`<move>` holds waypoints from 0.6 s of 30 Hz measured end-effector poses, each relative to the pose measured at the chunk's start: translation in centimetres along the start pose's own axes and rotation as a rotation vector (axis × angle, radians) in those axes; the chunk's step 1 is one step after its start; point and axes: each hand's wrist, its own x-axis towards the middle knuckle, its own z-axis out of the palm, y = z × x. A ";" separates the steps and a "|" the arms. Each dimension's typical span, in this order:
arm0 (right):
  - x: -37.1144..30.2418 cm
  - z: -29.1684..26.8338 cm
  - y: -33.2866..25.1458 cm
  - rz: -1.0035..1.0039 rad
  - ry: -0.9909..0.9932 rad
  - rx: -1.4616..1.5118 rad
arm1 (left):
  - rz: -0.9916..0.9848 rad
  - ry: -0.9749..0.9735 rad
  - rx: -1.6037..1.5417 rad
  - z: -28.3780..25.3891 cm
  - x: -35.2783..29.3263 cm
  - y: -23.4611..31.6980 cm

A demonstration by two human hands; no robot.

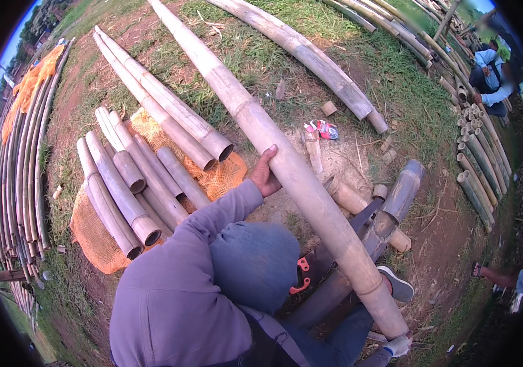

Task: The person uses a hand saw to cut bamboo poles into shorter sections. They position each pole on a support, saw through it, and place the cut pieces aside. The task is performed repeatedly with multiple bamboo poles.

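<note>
A long, thick bamboo pole point(295, 177) slants from the far top edge down to the lower right, in front of me. My left hand point(264, 174), bare, is closed on its left side near mid-length, thumb upward and fingers partly hidden beneath. At the pole's near end, my right hand point(400, 346) in a whitish glove grips the rim, its fingers partly hidden. Beneath the pole, a dark bamboo length point(403, 189) lies slanted by my leg and grey shoe point(398, 284). The orange-red handle point(301, 275) of what looks like a handsaw shows left of the pole.
Cut bamboo pieces point(119, 199) lie on orange netting point(93, 238) at the left, beside two longer poles point(163, 104). Another pole point(310, 58) lies at the far right. Long poles point(23, 165) line the left edge. A person point(491, 73) sits near stacked bamboo point(475, 153).
</note>
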 end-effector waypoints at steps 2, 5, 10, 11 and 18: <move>0.9 0.2 -1.6 -0.137 0.003 -0.097 | -0.033 -0.081 -0.001 -1.1 0.3 -1.4; 4.3 3.0 -4.0 -0.249 -0.016 0.167 | -0.081 -0.135 -0.089 -2.1 1.0 -1.3; 10.1 7.9 -5.4 -0.438 -0.050 0.341 | -0.060 -0.161 -0.013 1.0 2.9 -2.6; 10.5 8.7 -5.7 -0.422 -0.121 0.371 | -0.090 -0.159 0.025 1.1 3.7 -2.6; 5.4 12.7 -10.3 -0.494 -0.095 0.302 | -0.116 0.053 0.235 5.1 8.6 -3.6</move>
